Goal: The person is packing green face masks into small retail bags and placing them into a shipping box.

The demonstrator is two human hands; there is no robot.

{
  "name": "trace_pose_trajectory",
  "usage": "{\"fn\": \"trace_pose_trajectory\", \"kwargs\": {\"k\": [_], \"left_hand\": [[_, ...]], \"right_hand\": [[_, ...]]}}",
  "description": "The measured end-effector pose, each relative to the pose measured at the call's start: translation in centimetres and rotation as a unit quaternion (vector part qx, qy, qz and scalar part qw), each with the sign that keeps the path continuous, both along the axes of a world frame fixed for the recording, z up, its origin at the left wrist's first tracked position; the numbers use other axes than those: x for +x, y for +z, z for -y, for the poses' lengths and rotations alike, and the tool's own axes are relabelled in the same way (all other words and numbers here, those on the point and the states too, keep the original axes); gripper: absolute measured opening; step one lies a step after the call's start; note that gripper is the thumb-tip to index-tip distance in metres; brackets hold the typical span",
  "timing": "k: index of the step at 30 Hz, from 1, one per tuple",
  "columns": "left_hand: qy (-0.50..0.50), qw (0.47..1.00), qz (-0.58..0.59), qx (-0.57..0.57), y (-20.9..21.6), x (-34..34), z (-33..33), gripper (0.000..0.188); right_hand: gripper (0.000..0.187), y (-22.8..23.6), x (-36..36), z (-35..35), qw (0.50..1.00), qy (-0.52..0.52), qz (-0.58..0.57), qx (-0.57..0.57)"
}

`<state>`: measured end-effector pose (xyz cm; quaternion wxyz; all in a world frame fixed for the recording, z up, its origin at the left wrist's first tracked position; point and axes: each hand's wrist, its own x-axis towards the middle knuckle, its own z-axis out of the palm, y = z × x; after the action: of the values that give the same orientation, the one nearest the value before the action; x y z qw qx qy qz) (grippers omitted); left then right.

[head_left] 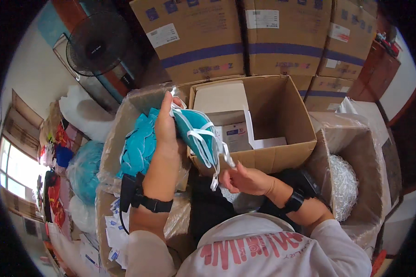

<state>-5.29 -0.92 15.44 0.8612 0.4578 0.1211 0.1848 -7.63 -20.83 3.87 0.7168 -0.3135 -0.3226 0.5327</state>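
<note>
My left hand (167, 121) is raised in front of the open carton, gripping a teal face mask (195, 125) by its upper left edge. White trim and white straps run over the mask; whether several are layered together I cannot tell. One strap hangs straight down, and another slants toward my right hand (246, 179). That hand is below and to the right of the mask, fingers curled in and thumb up close to the strap's end. Whether its fingertips pinch the strap is too small to see.
The brown carton (282, 154) ahead contains white boxes (219, 97). At left, a plastic-lined box holds a heap of teal masks (141, 143). At right, another lined box holds white strips (343, 189). Stacked cartons (201, 55) stand behind, beside a fan (94, 46).
</note>
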Motion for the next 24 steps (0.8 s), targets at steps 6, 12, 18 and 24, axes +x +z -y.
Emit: {"fn": "trace_pose_trajectory", "kwargs": {"k": [6,12,18,24], "left_hand": [[-0.019,1.0,-0.006,0.002,0.7,-0.5,-0.1,0.028],[-0.087,0.995,0.045,0.01,1.6,-0.7,-1.1,0.028],[-0.17,0.983,0.069,-0.027,1.5,-0.2,-1.1,0.028],[-0.161,0.98,0.024,-0.117,1.5,-0.3,-1.2,0.028]], "right_hand": [[0.029,-1.0,0.7,0.3,0.986,-0.137,-0.034,-0.083],[0.037,1.6,3.5,0.9,0.945,-0.285,0.126,-0.096],[0.041,2.1,3.8,-1.5,0.946,-0.146,0.288,-0.027],[0.033,2.5,3.6,-2.0,0.997,-0.002,0.048,-0.053]]}}
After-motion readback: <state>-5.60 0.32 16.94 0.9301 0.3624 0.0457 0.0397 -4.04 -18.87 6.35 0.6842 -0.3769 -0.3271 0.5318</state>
